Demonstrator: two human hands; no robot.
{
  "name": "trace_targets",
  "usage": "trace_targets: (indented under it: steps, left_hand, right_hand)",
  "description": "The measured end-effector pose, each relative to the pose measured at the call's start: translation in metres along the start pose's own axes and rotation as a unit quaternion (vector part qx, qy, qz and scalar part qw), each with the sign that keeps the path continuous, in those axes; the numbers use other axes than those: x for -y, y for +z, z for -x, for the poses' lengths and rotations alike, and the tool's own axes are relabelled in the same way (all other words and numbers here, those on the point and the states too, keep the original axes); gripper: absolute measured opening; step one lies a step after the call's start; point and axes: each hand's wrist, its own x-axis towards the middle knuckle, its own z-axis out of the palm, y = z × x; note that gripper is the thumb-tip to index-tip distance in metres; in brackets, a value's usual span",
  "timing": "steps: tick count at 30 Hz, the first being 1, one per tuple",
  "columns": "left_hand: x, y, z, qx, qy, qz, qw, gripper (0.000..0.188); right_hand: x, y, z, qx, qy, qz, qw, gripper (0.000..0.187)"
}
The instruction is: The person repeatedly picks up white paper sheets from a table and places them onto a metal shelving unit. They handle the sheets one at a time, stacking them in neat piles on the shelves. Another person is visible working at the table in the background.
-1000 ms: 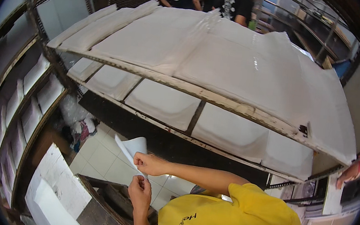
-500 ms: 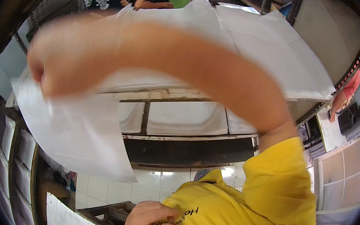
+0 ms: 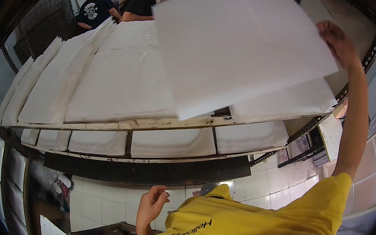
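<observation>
My right hand [image 3: 338, 44], raised at the far right on an outstretched arm, is closed on the right edge of a large white sheet of paper [image 3: 245, 50]. The sheet spreads out tilted above the right part of a rack shelf, and its lower corner hangs over the shelf's front edge. Beneath and beside it lie flat stacks of white paper [image 3: 123, 81]. Low in the middle, in front of my yellow shirt, my left hand [image 3: 151, 205] is loosely bent, thumb apart from the fingers, holding nothing.
A lower shelf holds more white stacks [image 3: 171, 143], with a dark board [image 3: 145, 170] under it. Perforated metal uprights [image 3: 371, 52] frame the rack at the right. Several people in dark shirts [image 3: 94, 9] work behind it. A wooden frame [image 3: 114, 233] stands low near my left arm.
My right arm has swept from the far left to the far right, carrying the sheet across the shelf. My left hand has come away from my shirt.
</observation>
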Motion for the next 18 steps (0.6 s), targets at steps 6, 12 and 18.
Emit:
trace_targets:
  steps: [6,12,18]
  left_hand:
    - [0.007,0.013,-0.023,-0.001,-0.032,-0.002,0.999,0.025]
    - [0.01,0.029,-0.036,0.012,-0.039,0.002,0.999,0.029]
    - [0.01,0.034,-0.037,-0.001,-0.064,-0.016,0.998,0.029]
  right_hand:
    - [-0.068,-0.014,0.029,0.075,0.104,0.176,0.976,0.025]
    - [-0.088,-0.013,0.028,0.081,0.058,0.267,0.958,0.022]
    - [-0.1,-0.011,0.026,0.057,0.011,0.312,0.948,0.012]
